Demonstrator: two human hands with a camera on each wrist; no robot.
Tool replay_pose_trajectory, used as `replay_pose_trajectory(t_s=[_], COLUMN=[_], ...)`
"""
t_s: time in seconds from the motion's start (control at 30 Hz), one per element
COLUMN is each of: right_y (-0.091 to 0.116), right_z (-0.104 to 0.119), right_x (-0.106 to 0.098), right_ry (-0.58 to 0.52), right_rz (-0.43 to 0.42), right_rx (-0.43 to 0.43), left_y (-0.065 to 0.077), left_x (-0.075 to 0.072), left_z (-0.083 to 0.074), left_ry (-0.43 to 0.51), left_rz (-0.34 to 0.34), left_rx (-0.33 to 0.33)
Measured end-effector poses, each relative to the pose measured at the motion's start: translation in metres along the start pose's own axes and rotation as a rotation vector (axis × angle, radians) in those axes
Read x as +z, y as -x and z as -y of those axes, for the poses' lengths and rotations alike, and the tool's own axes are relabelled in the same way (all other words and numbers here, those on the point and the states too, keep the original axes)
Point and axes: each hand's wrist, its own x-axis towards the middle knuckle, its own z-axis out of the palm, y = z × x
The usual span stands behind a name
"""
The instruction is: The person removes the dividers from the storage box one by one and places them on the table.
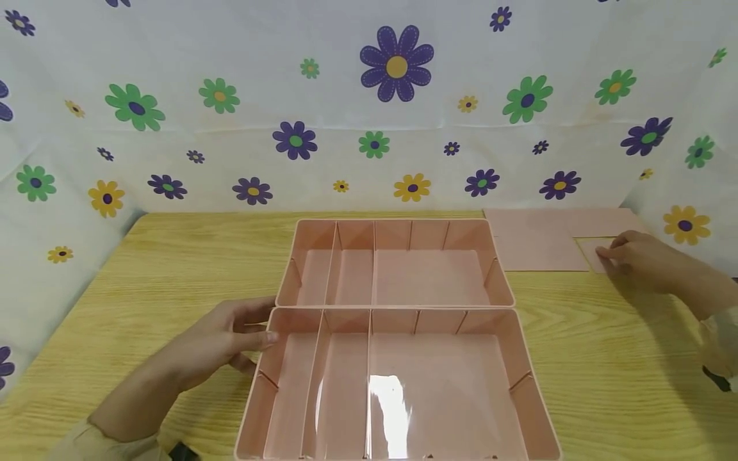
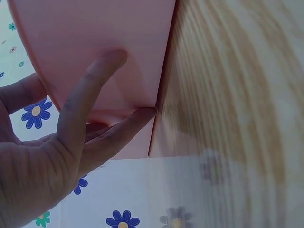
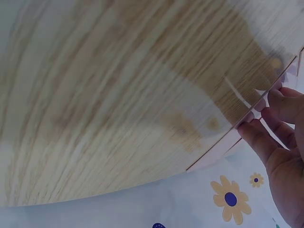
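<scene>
Two pink divided trays stand on the table, one behind the other: the front tray (image 1: 444, 378) and the back tray (image 1: 429, 275). My left hand (image 1: 221, 336) holds the front tray's left wall near its back corner. One digit lies over the rim. In the left wrist view, fingers of my left hand (image 2: 61, 137) touch the outer wall (image 2: 137, 28), one at the corner by the tabletop. At the far right, my right hand (image 1: 646, 259) has curled fingers on a small flat pink panel (image 1: 589, 250). In the right wrist view, fingertips of my right hand (image 3: 285, 142) pinch its edge.
Larger flat pink panels (image 1: 536, 246) lie right of the back tray, against the back cloth. A flowered cloth (image 1: 346, 102) surrounds the table at the back and sides. Wood-grain tabletop (image 1: 173, 269) extends left of the trays.
</scene>
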Motion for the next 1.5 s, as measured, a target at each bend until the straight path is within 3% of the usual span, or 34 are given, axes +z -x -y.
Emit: replay_pose_trajectory(t_s=[0.27,0.5,0.77,1.5], right_y=[-0.0061,-0.0066,-0.0059,-0.004], right_z=[0.0026,0.0047,0.005,0.0034], right_x=[-0.0023,-0.0014,0.0003,0.002], right_ry=[-0.014,-0.037,-0.059,-0.07], right_rz=[0.085,0.059,0.094,0.068], right_rx=[0.064,0.088,0.12,0.133], left_y=[-0.0009,-0.001,0.0012,0.001], left_x=[0.0007,0.0006,0.0007,-0.0003], left_z=[0.0008,0.0004,0.0018,0.002], left_ry=[0.006,0.014,-0.006,-0.036], left_rz=[0.003,0.004,0.001,-0.015], left_rx=[0.001,0.003,0.0,-0.008])
